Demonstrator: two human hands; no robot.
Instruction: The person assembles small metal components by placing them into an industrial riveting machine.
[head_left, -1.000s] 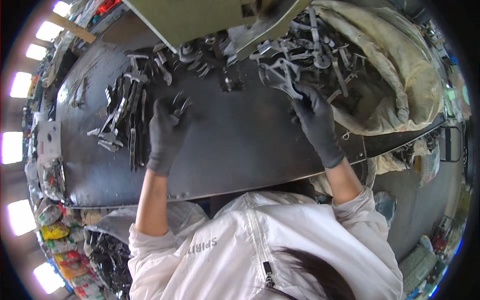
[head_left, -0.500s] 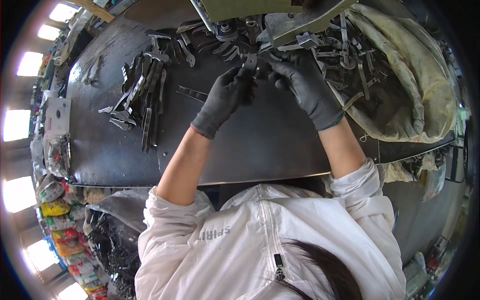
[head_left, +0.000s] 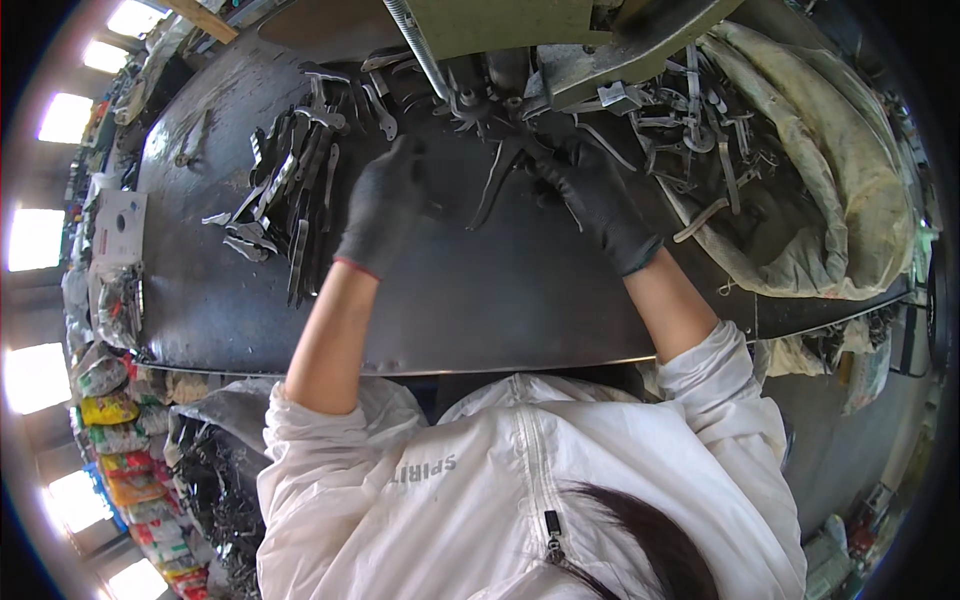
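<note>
My right hand (head_left: 598, 200), in a dark grey glove, is closed on a dark metal pliers-like tool (head_left: 490, 185). Its two curved legs spread toward me, and my fingers cover part of the right one. The tool's upper end lies under the head of a green machine (head_left: 505, 28), among dark metal parts that I cannot make out. My left hand (head_left: 383, 205), gloved the same way, is apart from the tool and smeared by motion. Whether it holds anything does not show. Nearest to it is a heap of loose metal handles (head_left: 290, 170) on the left.
The dark metal table (head_left: 460, 320) reaches to my waist. On the right, a pale cloth sack (head_left: 840, 200) lies open beside a pile of metal tools (head_left: 700, 125). Stacked colourful bags (head_left: 130, 440) stand at floor level on the left, next to a white box (head_left: 118, 228).
My left hand has moved left, away from the metal piece it held under the machine. My right hand has shifted slightly down, and the tool's spread legs now show.
</note>
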